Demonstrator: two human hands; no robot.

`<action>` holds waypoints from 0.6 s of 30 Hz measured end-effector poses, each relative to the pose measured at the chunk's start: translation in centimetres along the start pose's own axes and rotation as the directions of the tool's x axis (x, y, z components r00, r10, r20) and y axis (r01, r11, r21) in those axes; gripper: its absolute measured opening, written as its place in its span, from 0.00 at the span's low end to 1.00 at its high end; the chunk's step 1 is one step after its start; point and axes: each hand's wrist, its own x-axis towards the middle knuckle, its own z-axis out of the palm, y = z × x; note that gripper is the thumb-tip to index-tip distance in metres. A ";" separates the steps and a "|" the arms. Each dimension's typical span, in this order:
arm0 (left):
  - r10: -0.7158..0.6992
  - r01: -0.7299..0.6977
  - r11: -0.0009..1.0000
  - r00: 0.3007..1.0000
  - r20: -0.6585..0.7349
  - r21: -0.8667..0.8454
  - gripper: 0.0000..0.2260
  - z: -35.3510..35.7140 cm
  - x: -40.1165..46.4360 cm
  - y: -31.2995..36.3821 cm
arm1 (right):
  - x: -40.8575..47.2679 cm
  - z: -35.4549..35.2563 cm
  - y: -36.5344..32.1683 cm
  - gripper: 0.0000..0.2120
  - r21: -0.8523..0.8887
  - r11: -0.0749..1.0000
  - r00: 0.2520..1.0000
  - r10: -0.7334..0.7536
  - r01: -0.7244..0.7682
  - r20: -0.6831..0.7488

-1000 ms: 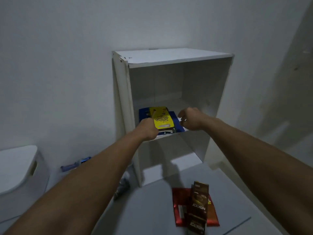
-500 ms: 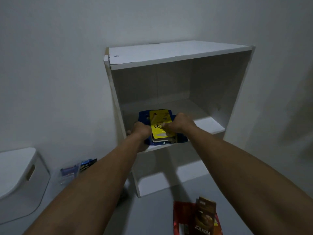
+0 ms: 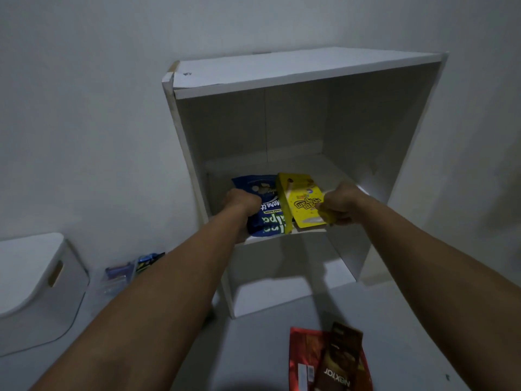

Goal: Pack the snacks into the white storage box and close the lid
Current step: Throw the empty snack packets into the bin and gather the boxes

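Observation:
On the middle shelf of a white open cabinet (image 3: 307, 77) lies a blue snack bag (image 3: 265, 210), with my left hand (image 3: 241, 203) shut on its left side. My right hand (image 3: 338, 204) grips the right edge of a yellow snack box (image 3: 303, 203), tilted up off the blue bag. The white storage box (image 3: 33, 280) with its lid on stands on the floor at the far left. A red packet (image 3: 303, 359) and a brown Nextar packet (image 3: 339, 362) lie on the floor in front of me.
Several small dark and purple packets (image 3: 127, 273) lie by the wall between the storage box and the cabinet. The cabinet's lower compartment is open beneath the shelf. Pale walls stand behind and to the right.
The yellow box was lying flat on the blue bag; now my right hand has lifted and swung it to the right, uncovering the blue bag, which my left hand grips. The view has moved closer.

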 end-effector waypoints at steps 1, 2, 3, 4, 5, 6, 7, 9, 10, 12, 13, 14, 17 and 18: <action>0.015 -0.016 0.999 1.000 0.009 0.036 0.10 0.1 0.0 0.1 | -0.1 -0.3 0.3 0.11 0.014 1.000 1.000 0.015 -0.015 0.001; 0.028 -0.029 0.997 1.000 0.007 0.073 0.11 0.3 0.1 0.1 | -0.3 -0.7 0.5 0.11 0.024 0.999 1.000 0.024 -0.024 0.002; 0.035 -0.035 0.994 0.999 0.000 0.105 0.11 0.6 0.3 0.0 | -0.5 -0.9 0.7 0.10 0.031 0.999 1.000 0.027 -0.027 0.000; 0.034 -0.034 0.992 0.999 -0.001 0.118 0.11 0.7 0.1 0.0 | -0.7 -1.1 0.9 0.10 0.033 0.999 1.000 0.031 -0.030 -0.006; 0.022 -0.023 0.994 1.000 0.011 0.108 0.11 0.9 0.2 0.0 | -0.9 -1.1 1.1 0.09 0.029 0.999 0.999 0.032 -0.032 -0.012; 0.009 -0.011 0.997 1.000 0.024 0.076 0.11 1.1 -0.1 -0.1 | -1.2 -1.1 1.2 0.10 0.029 0.999 0.999 0.032 -0.032 -0.016; -0.003 0.002 1.000 0.999 0.049 0.028 0.11 1.2 -0.5 -0.1 | -1.4 -1.0 1.4 0.10 0.033 0.999 0.999 0.031 -0.030 -0.018; -0.017 0.023 0.996 0.997 0.075 -0.085 0.11 1.4 -1.2 -0.2 | -1.9 -0.9 1.6 0.08 0.058 0.998 0.999 0.032 -0.032 -0.003; -0.018 0.028 0.992 0.997 0.079 -0.120 0.12 1.5 -1.4 -0.2 | -2.2 -0.9 1.7 0.08 0.071 0.997 0.999 0.032 -0.033 0.006; -0.006 0.022 0.983 0.996 0.086 -0.181 0.13 1.6 -1.6 -0.3 | -2.7 -1.0 1.9 0.08 0.084 0.996 0.999 0.032 -0.033 0.018; -0.003 0.022 0.979 0.996 0.093 -0.201 0.13 1.6 -1.8 -0.4 | -3.1 -1.1 2.1 0.08 0.088 0.996 0.999 0.033 -0.036 0.025; 0.001 0.019 0.975 0.996 0.092 -0.220 0.13 1.6 -1.8 -0.5 | -3.6 -1.3 2.3 0.09 0.091 0.995 0.999 0.039 -0.042 0.031; 0.041 -0.019 0.968 0.996 0.084 -0.249 0.12 1.5 -2.3 -0.9 | -5.1 -2.0 3.0 0.10 0.110 0.992 0.998 0.055 -0.057 0.025; 0.070 -0.047 0.968 0.994 0.085 -0.246 0.14 1.5 -2.5 -1.0 | -5.6 -2.3 3.3 0.10 0.128 0.990 0.998 0.060 -0.062 0.018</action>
